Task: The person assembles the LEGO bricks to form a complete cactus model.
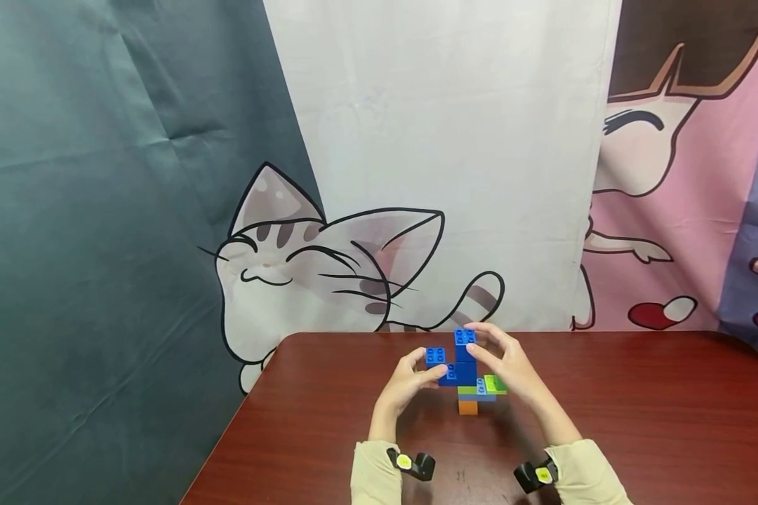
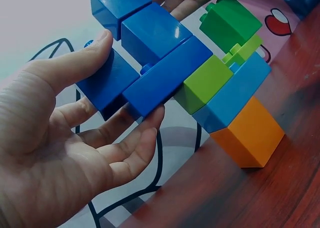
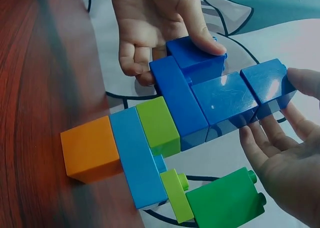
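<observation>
A stack of toy building bricks stands on the table, an orange brick [image 3: 92, 148] at its foot. Above that lie a light blue brick [image 3: 139, 158], a lime brick [image 3: 159, 125] and a long dark blue brick [image 3: 179, 98]. My left hand [image 1: 404, 382] holds a blue brick [image 2: 112, 80] at the long brick's left end, thumb on top and fingers below. At the right end rises a blue brick [image 3: 225, 105]. My right hand [image 1: 508, 358] pinches the topmost blue brick [image 3: 268, 85], which sits slightly askew over it.
A green brick [image 3: 227, 200] on a thin lime brick [image 3: 176, 195] sticks up from the light blue brick's right side. The brown table [image 1: 328, 421] ends at a printed cloth [image 1: 480, 140] behind. Wrist cameras [image 1: 424, 466] sit on both sleeves.
</observation>
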`<state>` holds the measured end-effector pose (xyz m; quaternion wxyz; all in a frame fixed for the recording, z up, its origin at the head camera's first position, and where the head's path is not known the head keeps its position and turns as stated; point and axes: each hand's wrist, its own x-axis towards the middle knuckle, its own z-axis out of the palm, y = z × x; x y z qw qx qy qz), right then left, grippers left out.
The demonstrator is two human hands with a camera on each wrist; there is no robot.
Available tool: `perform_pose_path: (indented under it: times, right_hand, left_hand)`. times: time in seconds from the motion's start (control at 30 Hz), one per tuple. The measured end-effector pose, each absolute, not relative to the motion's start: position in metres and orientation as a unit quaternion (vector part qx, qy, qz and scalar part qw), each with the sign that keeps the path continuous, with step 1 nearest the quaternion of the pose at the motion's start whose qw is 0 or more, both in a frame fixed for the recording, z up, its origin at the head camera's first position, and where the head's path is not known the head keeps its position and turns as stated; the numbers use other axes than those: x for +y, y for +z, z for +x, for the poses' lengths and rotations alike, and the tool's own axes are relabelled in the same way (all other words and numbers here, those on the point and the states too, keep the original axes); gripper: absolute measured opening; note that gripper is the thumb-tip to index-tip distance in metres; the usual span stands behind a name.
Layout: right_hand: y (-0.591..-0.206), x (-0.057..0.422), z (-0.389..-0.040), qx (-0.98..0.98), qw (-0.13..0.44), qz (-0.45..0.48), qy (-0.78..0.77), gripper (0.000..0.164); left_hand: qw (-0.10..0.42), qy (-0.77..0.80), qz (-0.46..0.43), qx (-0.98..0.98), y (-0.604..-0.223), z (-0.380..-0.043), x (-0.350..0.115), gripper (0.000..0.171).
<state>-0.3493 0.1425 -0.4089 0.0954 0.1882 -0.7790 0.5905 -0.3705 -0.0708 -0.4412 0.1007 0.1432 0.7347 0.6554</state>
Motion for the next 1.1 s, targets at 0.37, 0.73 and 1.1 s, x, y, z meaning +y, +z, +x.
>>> perform_pose_path:
  times: [0.37, 0.73, 1.1]
  right_hand:
    - [-0.4086, 0.1381, -0.3471, -0.788, 0.100, 0.148, 0.589, 0.041]
    - [-0.4049, 0.1388, -0.3483, -0.791, 0.088, 0.133, 0.591, 0.038]
    - [-0.4047, 0.1419, -0.3490, -0.792, 0.081, 0.147, 0.587, 0.036]
  left_hand:
    - [0.105, 0.658, 0.143, 0.732, -0.4423, -0.3711, -0.0701, 0.043]
    - [0.105, 0.658, 0.139, 0.733, -0.4420, -0.3711, -0.0706, 0.042]
    - [0.103, 0.656, 0.139, 0.734, -0.4424, -0.3695, -0.0692, 0.043]
